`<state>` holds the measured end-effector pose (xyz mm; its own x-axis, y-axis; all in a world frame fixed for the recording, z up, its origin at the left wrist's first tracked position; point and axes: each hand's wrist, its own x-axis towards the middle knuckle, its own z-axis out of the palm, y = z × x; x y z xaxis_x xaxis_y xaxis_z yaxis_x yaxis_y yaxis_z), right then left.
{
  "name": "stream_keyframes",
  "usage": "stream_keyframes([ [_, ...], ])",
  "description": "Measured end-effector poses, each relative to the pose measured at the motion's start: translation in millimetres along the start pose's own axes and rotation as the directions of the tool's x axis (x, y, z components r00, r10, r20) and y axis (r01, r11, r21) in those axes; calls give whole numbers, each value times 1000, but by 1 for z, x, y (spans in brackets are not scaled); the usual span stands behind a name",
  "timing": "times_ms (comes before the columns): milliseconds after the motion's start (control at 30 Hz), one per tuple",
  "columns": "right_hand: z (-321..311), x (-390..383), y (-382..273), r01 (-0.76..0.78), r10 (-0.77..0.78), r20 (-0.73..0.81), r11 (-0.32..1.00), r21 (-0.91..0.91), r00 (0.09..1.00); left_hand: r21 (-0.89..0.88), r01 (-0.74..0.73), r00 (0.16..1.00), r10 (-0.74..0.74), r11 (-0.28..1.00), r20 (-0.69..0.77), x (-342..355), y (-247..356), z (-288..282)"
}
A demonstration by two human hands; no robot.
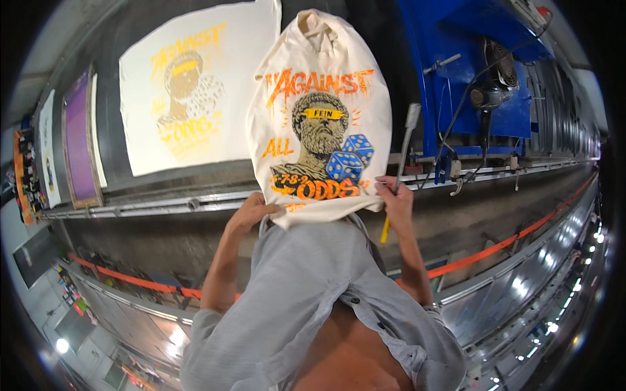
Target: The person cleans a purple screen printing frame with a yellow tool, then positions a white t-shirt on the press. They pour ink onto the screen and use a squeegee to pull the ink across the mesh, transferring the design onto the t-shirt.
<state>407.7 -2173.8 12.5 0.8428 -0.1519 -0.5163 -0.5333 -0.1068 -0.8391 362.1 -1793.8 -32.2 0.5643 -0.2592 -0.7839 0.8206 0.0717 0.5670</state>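
I see the cream printed shirt point(267, 120) spread between both hands, its neck end over the dark table point(228, 174) and its hem overhanging the near metal rail point(195, 206), close to the wearer's grey shirt point(303, 251). My left hand point(253, 212) has thumb and fingers closed in a pinch on the hem's left corner. The right hand point(396, 195) pinches the opposite edge, with a slim grey-and-yellow tool point(411, 117) also tucked in its grip; how firmly either presses, I cannot tell. I judge the cloth light, soft and prone to sagging, perhaps stiffer where inked. I'd grip the bare hem corners, keeping fingertips off the print, whose dryness I can't make out.
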Motion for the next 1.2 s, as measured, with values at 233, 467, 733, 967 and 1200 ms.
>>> stream_keyframes([
  [233,15,1,41,35,-19,69,970,-241,997,815,58,886,347,577,-308,19,29,5],
  [467,10,9,30,117,-97,78,937,-328,992,954,-299,591,791,31,160,75,82,57],
  [733,7,-7,49,81,-69,49,941,-329,996,954,-239,813,499,-183,299,136,63,91],
  [967,6,-28,83,-5,-1,-60,994,-110,998,943,-268,782,527,-197,332,141,58,86],
  [1200,-8,-62,105,63,-81,-248,995,-79,965,964,-235,801,538,-122,263,113,30,99],
])
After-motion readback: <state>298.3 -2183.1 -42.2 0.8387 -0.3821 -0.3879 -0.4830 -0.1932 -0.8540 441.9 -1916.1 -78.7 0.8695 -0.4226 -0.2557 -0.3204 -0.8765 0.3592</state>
